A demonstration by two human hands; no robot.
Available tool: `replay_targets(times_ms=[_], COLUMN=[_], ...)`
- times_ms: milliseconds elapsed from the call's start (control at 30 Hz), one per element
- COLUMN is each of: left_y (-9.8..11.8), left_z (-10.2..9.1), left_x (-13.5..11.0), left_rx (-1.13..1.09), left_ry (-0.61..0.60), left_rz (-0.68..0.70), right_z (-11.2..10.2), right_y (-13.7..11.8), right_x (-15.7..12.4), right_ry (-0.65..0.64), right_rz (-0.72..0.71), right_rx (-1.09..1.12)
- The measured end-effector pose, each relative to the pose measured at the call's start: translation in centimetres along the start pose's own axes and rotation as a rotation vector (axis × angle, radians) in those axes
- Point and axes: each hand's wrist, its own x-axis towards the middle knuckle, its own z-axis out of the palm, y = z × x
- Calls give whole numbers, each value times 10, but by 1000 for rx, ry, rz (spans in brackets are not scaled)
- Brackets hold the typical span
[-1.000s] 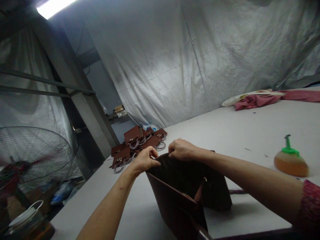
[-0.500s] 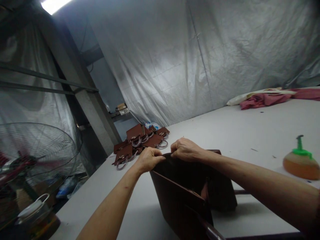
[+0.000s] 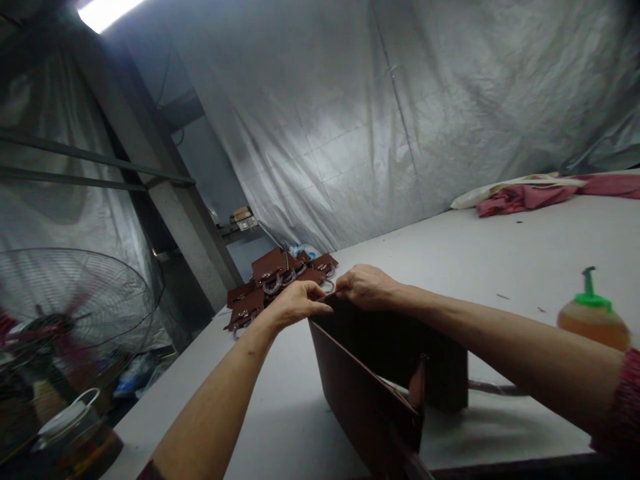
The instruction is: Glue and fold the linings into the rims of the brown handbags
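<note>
A dark brown handbag body (image 3: pixel 365 393) stands on the white table in front of me, its inside dark and facing up. My left hand (image 3: pixel 300 300) pinches the bag's far left corner between thumb and fingers. Right beside it, my right hand (image 3: pixel 367 287) grips the same top edge with curled fingers. A tube-like handle (image 3: pixel 495 387) sticks out from the bag's right side, and another handle end shows low at the front. The bag's lower front runs out of the picture.
Several brown handbags with wrapped handles lie in a pile (image 3: pixel 280 280) at the table's far left. A green-capped bottle (image 3: pixel 593 313) of amber liquid stands right. Pink cloth (image 3: pixel 525 198) lies at the back. A fan (image 3: pixel 70 313) and a lidded jug (image 3: pixel 75 433) are at left.
Both hands have risen slightly with the bag's far edge. The two hands have come closer together at the corner, and the bag's opening has shifted a little.
</note>
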Motion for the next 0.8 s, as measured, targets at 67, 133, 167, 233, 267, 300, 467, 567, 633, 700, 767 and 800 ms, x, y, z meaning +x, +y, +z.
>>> replay_targets(times_ms=[67,133,167,233,267,300,467,567,633,700,767,800], left_y=[-5,-12,-16,-21,-24,-25,-21,-7,4,11,9,5], left_z=[3,9,12,16,16,16,15,17,15,7,-3,-7], left_x=[4,5,5,3,1,0,-3,-9,-18,-30,-44,-51], left_rx=[4,26,28,23,21,19,61,65,-21,-182,-335,-383], left_ry=[39,85,99,114,121,125,139,136,142,200,369,483], left_rz=[-67,-119,-132,-144,-146,-145,-127,-139,-123,-58,39,79], right_z=[1,4,6,9,10,10,10,11,6,-4,-14,-18], right_y=[0,-2,-3,-6,-7,-8,-12,-14,-10,3,25,37], right_x=[-1,-1,-2,-2,-2,-2,-1,3,2,-5,-17,-26], right_ry=[-1,-17,-25,-39,-48,-60,-116,-72,-56,-12,122,203], right_rz=[54,82,93,108,109,102,3,-1,-8,-9,60,116], right_rx=[-88,-108,-117,-129,-130,-125,-59,-48,-46,30,300,534])
